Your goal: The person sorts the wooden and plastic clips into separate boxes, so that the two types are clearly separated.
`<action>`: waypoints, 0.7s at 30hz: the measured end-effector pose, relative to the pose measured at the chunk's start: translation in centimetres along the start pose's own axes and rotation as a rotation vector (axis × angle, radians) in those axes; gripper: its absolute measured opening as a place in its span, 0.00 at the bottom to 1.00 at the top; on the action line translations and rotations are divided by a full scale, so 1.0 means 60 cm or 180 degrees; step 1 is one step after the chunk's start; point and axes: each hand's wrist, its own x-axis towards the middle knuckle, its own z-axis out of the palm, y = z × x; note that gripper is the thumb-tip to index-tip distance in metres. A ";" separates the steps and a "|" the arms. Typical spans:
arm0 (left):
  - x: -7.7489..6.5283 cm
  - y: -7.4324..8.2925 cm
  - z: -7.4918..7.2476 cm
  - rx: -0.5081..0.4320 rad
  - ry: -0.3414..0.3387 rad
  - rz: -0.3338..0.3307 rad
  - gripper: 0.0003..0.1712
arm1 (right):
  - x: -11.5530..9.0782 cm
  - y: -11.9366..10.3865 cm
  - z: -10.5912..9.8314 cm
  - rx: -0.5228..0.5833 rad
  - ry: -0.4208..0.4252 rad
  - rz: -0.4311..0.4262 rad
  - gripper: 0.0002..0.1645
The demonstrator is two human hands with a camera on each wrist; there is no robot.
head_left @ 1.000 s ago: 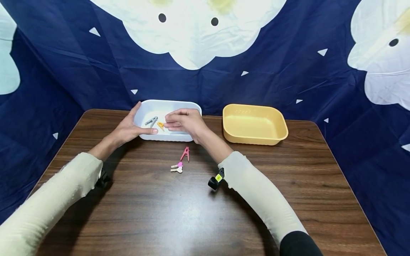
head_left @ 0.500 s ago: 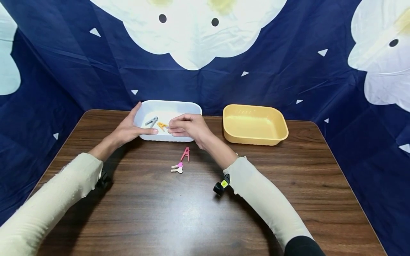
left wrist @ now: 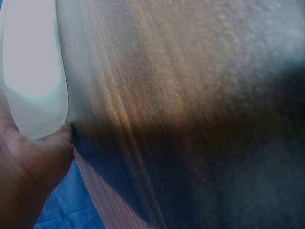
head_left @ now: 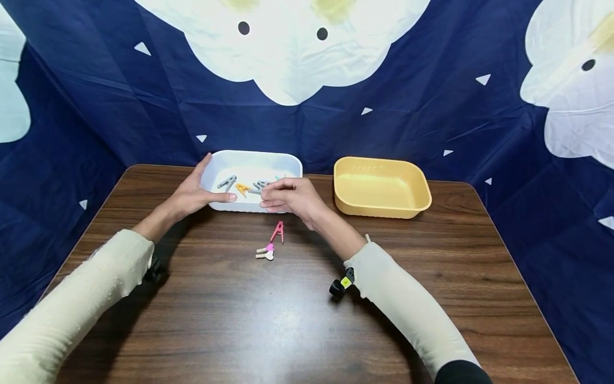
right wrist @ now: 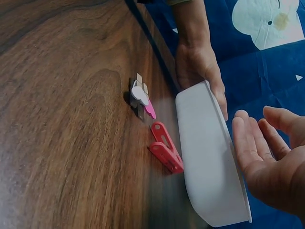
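I have the left hand (head_left: 192, 193) spread round the nine o'clock end of the white bin (head_left: 259, 158), straight fingers bracing it rather than clutching. The right hand (head_left: 296, 198) is over the bin's four o'clock side; its wrist view shows thumb and fingers apart with nothing visible between them, so I judge it holds no clip. Inside, a grey clip (head_left: 226, 183) lies toward nine o'clock, an orange clip (head_left: 241, 187) nearer the middle, more grey clips (head_left: 261, 184) by the right fingertips. On the table (head_left: 216, 320), a red clip (right wrist: 167, 156) lies at the bin's five o'clock, a pink heart clip (right wrist: 149, 109) and a white heart clip (right wrist: 138, 94) farther out. I expect these clips to be light, stiff and springy, slightly slick; I'd pinch across the flat sides near the spring.
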 end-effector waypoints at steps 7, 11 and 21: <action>-0.001 0.000 0.000 -0.0038 -0.0005 0.0009 0.87 | -0.010 0.003 -0.003 -0.0079 -0.0054 0.0026 0.14; 0.000 -0.002 0.001 -0.0030 0.0000 0.0040 0.86 | -0.013 0.006 -0.009 -0.0124 -0.0088 0.0065 0.16; 0.001 -0.003 0.000 -0.0007 0.0008 -0.0001 0.87 | -0.027 0.012 -0.025 -0.0274 -0.0111 0.0145 0.11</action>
